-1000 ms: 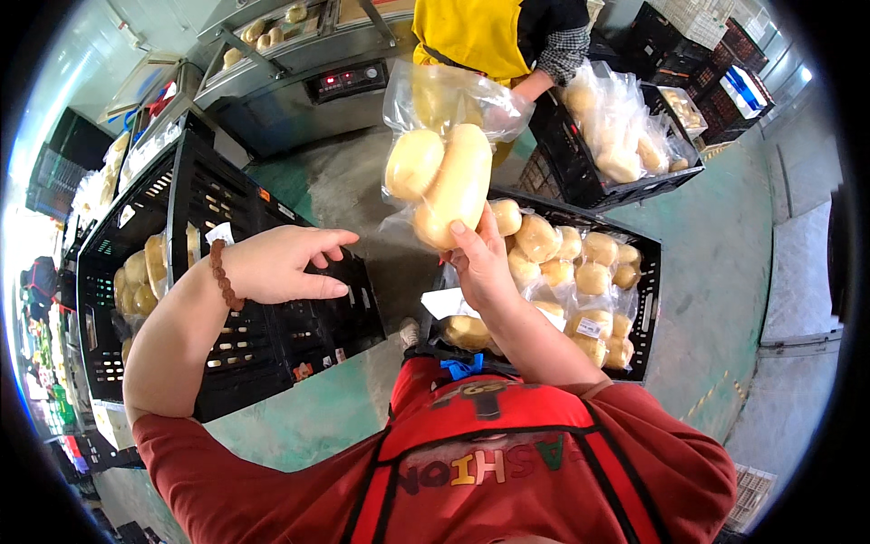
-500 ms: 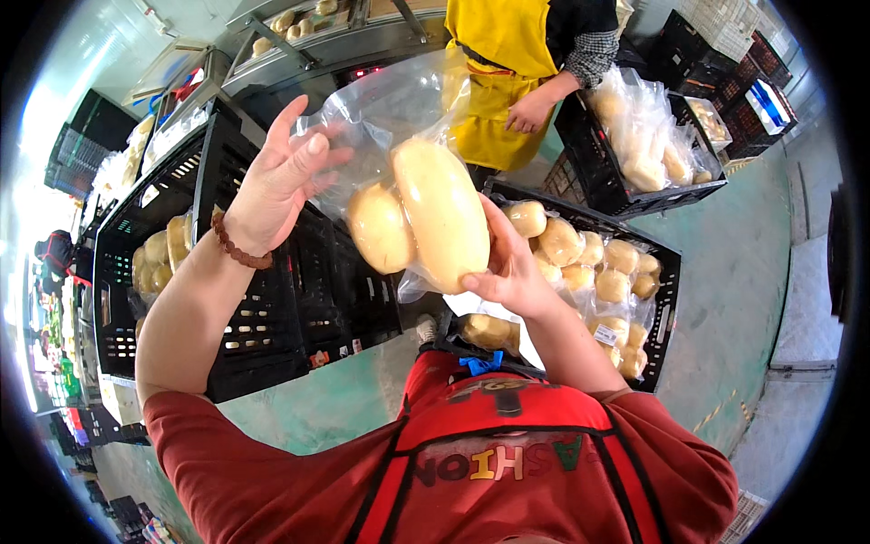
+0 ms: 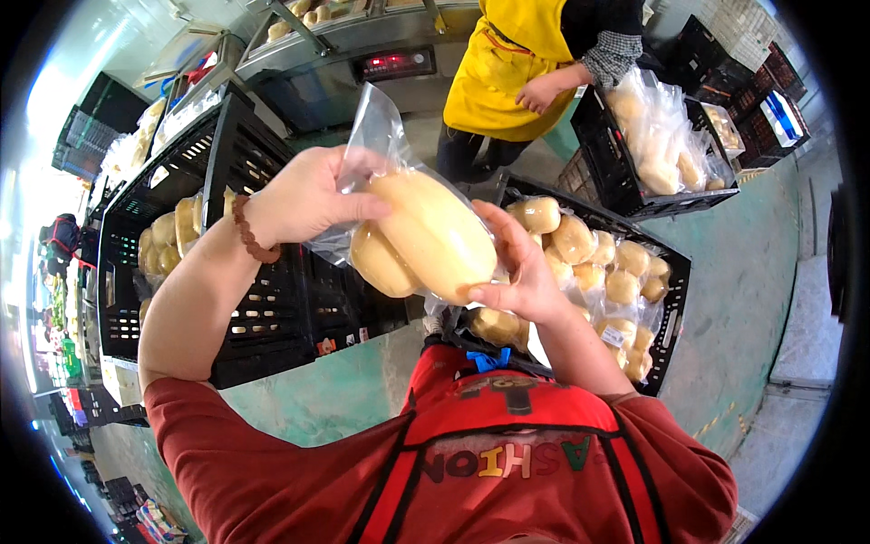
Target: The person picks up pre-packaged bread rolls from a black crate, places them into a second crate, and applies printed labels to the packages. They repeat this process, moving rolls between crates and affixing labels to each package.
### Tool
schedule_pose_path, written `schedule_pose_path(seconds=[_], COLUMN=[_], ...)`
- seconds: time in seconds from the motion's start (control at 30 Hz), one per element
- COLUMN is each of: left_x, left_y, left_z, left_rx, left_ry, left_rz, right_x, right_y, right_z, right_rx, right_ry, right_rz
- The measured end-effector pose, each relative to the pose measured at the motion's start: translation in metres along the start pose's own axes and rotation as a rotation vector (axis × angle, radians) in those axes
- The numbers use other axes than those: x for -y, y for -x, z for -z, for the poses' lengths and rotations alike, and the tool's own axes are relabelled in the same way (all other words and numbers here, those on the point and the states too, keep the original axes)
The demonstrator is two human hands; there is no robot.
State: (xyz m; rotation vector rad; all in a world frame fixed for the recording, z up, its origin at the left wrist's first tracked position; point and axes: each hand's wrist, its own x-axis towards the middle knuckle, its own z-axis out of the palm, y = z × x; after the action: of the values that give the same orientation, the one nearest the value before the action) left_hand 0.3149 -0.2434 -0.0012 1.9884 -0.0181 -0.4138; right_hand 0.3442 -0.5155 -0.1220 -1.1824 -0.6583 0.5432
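In front of my chest I hold a clear plastic bag with large peeled potatoes (image 3: 430,231) in it. One long potato lies over a smaller one, both pale yellow. My left hand (image 3: 313,195) is closed on the upper left of the bag, its thumb across the film at the long potato's top end. At the lower right end, my right hand (image 3: 524,272) grips the bag, thumb below and fingers behind. Loose clear film (image 3: 379,127) stands up above my left fingers. Some of the left fingers are hidden behind the film and the potatoes.
A black crate (image 3: 669,340) with several bagged potatoes (image 3: 575,240) stands beyond my right forearm. Black crates (image 3: 249,317) stand to the left. A person in a yellow apron (image 3: 494,91) is across from me, near a metal machine (image 3: 340,86) and another crate of bags (image 3: 657,168).
My left hand has gone from spread fingers beside the bag to a grip on its upper part. The raised film has gathered narrower, and the potatoes have tilted.
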Motion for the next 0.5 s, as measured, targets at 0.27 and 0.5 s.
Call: schedule_pose_path(seconds=[0.27, 0.5], left_x=[0.004, 0.000], left_y=[-0.003, -0.005], left_z=[0.005, -0.002], left_rx=[-0.335, -0.363], left_ry=[0.170, 0.120], left_rz=[-0.051, -0.003], right_x=[0.003, 0.005], right_y=[0.002, 0.011], right_z=[0.005, 0.001], right_rx=[-0.104, -0.260], right_ry=[-0.643, -0.542], right_rz=[0.022, 0.012])
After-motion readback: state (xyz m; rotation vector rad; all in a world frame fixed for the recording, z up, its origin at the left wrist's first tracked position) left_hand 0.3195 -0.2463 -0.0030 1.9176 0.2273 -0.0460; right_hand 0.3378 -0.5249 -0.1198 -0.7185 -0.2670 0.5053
